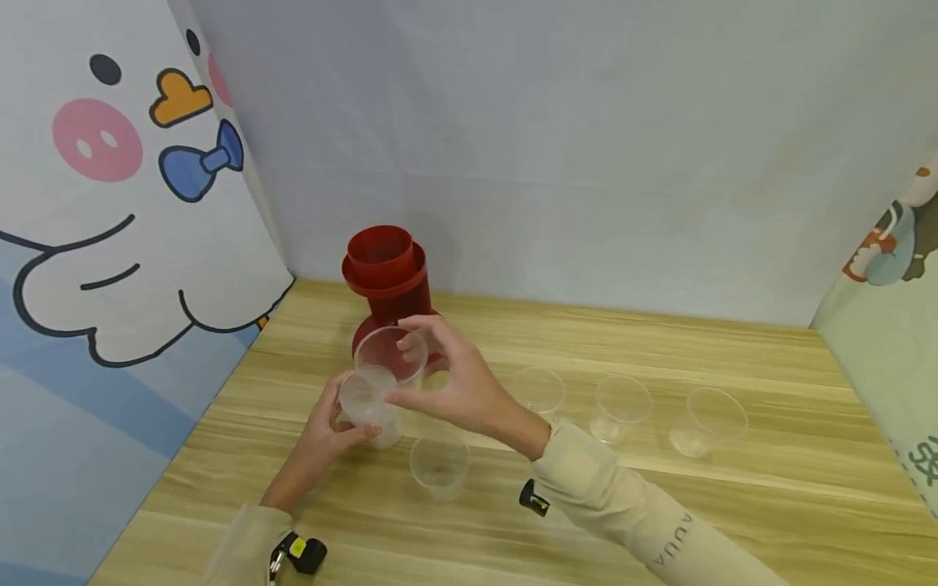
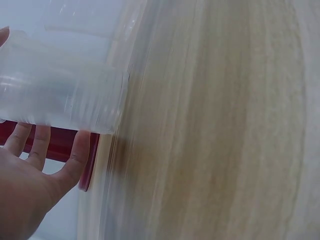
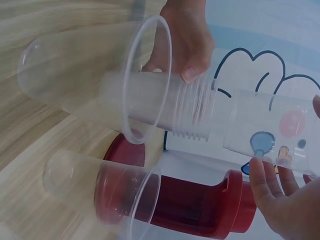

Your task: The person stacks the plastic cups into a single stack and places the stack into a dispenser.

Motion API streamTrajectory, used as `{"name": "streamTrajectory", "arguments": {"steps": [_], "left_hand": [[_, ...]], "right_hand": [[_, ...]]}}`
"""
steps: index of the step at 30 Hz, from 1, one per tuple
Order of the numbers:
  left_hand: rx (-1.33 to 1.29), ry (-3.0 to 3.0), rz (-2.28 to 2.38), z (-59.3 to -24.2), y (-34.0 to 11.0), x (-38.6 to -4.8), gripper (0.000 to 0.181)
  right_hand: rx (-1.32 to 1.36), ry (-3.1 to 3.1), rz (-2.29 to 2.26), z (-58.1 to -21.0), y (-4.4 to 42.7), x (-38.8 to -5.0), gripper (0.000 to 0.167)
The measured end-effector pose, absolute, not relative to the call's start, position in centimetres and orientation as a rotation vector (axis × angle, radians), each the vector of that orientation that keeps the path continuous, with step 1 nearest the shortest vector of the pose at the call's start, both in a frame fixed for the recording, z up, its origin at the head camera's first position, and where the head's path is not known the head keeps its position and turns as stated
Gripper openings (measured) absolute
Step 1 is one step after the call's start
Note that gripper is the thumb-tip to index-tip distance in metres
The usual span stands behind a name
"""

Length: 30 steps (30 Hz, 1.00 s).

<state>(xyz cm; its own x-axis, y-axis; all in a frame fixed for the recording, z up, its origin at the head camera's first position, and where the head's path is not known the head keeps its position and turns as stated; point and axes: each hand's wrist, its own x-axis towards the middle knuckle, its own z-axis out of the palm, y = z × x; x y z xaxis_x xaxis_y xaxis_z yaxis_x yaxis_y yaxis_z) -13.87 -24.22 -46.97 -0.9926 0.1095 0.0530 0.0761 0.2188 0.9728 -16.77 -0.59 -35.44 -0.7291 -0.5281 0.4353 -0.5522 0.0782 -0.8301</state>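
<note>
My left hand (image 1: pixel 326 427) grips a nested stack of clear plastic cups (image 1: pixel 359 399), its rims bunched together in the right wrist view. Just above that stack, my right hand (image 1: pixel 458 382) holds a single clear plastic cup (image 1: pixel 392 354) between thumb and fingers. The right wrist view has this cup (image 3: pixel 272 130) lined up with the stack's rims (image 3: pixel 195 110), a small gap between them. In the left wrist view, fingers (image 2: pixel 75 157) support the stack (image 2: pixel 60 95) from one side. Nearest the hands on the table stands another clear cup (image 1: pixel 440 468), upright.
A red cylindrical stand (image 1: pixel 399 301) with a stepped top and round base is behind the hands. More clear cups (image 1: pixel 621 407) stand in a row to the right on the wooden table (image 1: pixel 586 521). A white cloth wall (image 1: pixel 550 163) closes off the back; printed panels flank both sides.
</note>
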Motion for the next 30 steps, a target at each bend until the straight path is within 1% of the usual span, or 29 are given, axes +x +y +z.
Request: {"name": "streamTrajectory", "arguments": {"steps": [13,22,30], "left_hand": [[0.245,2.451,1.944,-47.2,-24.3,-13.9,0.073],[0.246,2.423,1.948,-46.9,-24.2,-13.7,0.073],[0.278,2.407,1.958,-46.9,-24.4,-13.8,0.069]], "right_hand": [[1.172,-2.334,1.754,-35.4,-2.2,-18.2,0.069],[1.192,-2.359,1.796,-35.9,-3.3,-18.4,0.068],[1.220,-2.390,1.745,-36.4,-4.2,-18.6,0.068]]}}
